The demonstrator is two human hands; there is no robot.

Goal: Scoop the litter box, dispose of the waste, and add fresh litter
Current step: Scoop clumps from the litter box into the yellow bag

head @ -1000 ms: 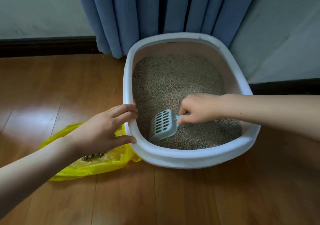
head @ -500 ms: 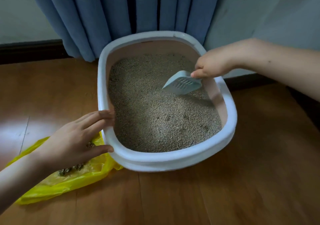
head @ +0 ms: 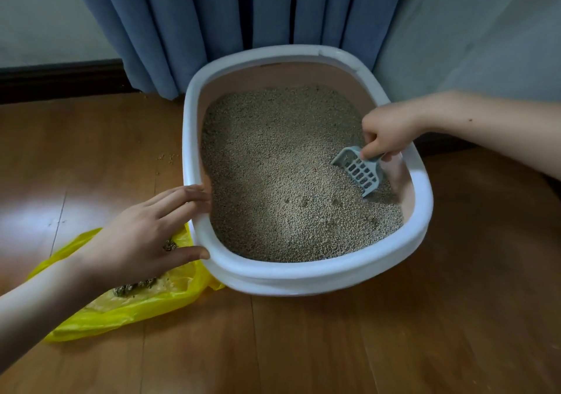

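Note:
A white oval litter box (head: 303, 275) sits on the wooden floor, filled with beige granular litter (head: 282, 181). My right hand (head: 387, 129) grips the handle of a grey-blue slotted scoop (head: 359, 172), whose tip digs into the litter at the box's right side. My left hand (head: 142, 236) rests on the box's left rim, fingers spread, thumb on the outer edge. Under that hand lies a yellow plastic bag (head: 121, 305) holding scooped clumps.
Blue curtains (head: 243, 14) hang just behind the box, against a pale wall with a dark baseboard (head: 60, 81). A few stray litter grains (head: 165, 158) lie on the floor left of the box. Open wooden floor stretches in front.
My right hand carried the scoop from the near left of the box up to the far right, then lowered its tip into the litter at the right side. My left hand stayed on the rim.

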